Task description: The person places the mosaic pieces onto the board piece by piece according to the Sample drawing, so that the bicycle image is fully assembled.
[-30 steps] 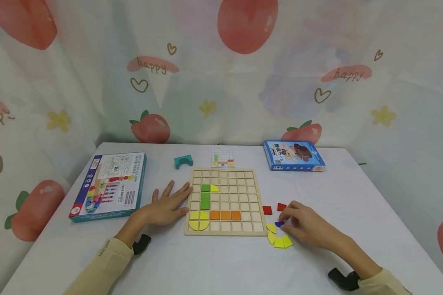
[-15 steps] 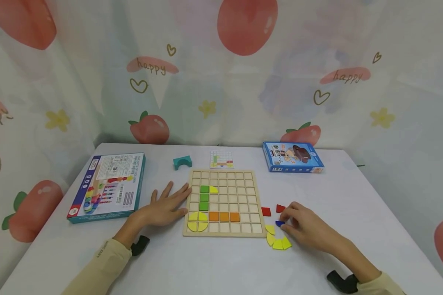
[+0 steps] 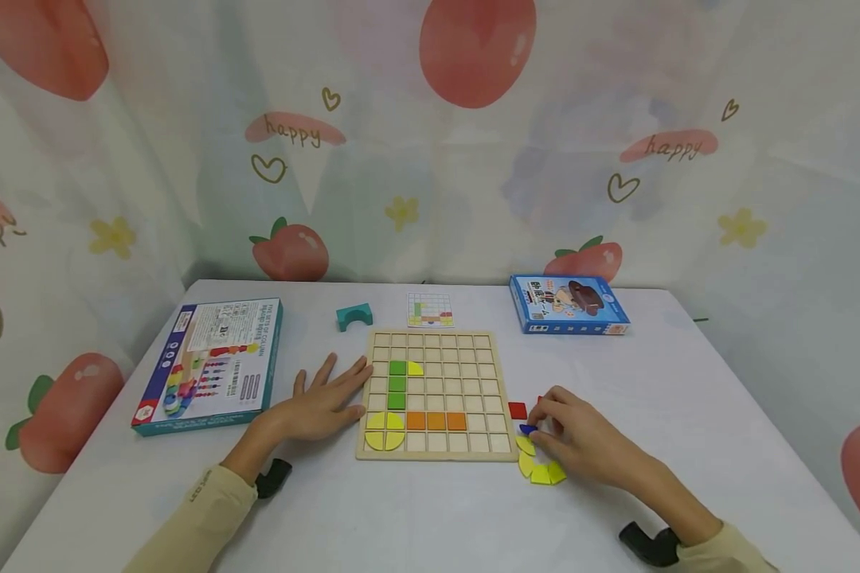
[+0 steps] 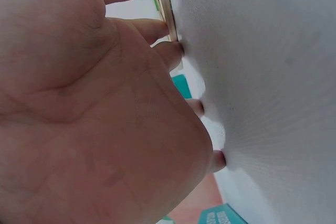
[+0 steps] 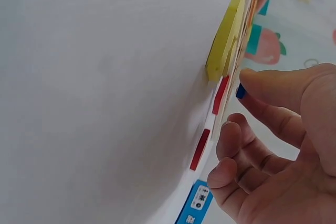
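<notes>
My right hand (image 3: 584, 438) pinches a small blue piece (image 3: 527, 430) between thumb and index finger, just off the right edge of a wooden grid board (image 3: 437, 457). In the right wrist view the blue piece (image 5: 241, 91) is raised off the table, its shape partly covered. Spread fingers of my left hand (image 3: 318, 407) rest on the table and touch the board's left edge. On the board lie green squares (image 3: 397, 382), orange squares (image 3: 435, 421), a yellow quarter circle (image 3: 416, 368) and a yellow circle of quarter pieces (image 3: 385, 430).
Loose yellow pieces (image 3: 541, 475) and a red piece (image 3: 518, 411) lie right of the board; another red piece is mostly behind my hand. A pattern card (image 3: 430, 309), teal arch block (image 3: 354, 315), blue box (image 3: 569, 304) and large box (image 3: 211, 362) stand around it.
My right hand has moved left with the blue piece, closer to the board, and now covers most of the farther red piece. The left hand has stayed in place.
</notes>
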`<state>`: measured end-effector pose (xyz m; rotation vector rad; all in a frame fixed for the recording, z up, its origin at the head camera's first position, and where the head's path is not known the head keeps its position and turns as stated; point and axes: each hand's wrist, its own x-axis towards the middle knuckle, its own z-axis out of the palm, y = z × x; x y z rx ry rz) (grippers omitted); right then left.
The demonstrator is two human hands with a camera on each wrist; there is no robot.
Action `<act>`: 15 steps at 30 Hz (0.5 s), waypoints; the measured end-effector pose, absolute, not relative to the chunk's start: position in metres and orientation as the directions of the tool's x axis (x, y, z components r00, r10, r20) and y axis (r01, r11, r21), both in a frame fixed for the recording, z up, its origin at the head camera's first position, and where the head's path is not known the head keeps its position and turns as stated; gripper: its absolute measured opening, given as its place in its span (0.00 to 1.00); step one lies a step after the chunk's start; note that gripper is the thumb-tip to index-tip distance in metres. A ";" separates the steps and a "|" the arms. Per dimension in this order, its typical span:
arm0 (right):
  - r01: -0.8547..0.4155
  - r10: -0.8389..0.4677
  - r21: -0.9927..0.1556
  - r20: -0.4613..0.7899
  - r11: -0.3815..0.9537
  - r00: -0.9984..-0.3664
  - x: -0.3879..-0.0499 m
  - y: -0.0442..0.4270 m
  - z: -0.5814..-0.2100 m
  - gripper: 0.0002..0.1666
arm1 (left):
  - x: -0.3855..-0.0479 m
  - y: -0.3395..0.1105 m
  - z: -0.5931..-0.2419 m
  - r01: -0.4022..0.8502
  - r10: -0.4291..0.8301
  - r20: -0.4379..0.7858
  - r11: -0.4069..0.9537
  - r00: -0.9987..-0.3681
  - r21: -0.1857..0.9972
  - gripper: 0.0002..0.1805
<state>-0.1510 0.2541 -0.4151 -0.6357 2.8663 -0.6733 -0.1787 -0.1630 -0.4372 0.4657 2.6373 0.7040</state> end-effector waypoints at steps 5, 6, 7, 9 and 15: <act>-0.396 -0.461 -0.483 -0.017 0.781 -0.887 -0.152 0.243 -0.414 0.06 | -0.178 -0.162 -0.437 0.216 0.403 -0.263 0.819 -0.877 0.532 0.40; -0.402 -0.467 -0.487 -0.015 0.775 -0.884 -0.152 0.241 -0.414 0.05 | -0.178 -0.163 -0.436 0.217 0.403 -0.261 0.818 -0.877 0.533 0.40; -0.408 -0.474 -0.488 -0.012 0.771 -0.881 -0.152 0.238 -0.414 0.05 | -0.178 -0.163 -0.436 0.217 0.402 -0.262 0.819 -0.877 0.530 0.40; -0.424 -0.488 -0.490 -0.004 0.762 -0.873 -0.153 0.233 -0.416 0.04 | -0.178 -0.163 -0.436 0.220 0.404 -0.258 0.818 -0.878 0.532 0.40; -0.453 -0.518 -0.488 0.001 0.746 -0.855 -0.152 0.217 -0.419 0.03 | -0.178 -0.163 -0.437 0.216 0.400 -0.265 0.822 -0.877 0.528 0.40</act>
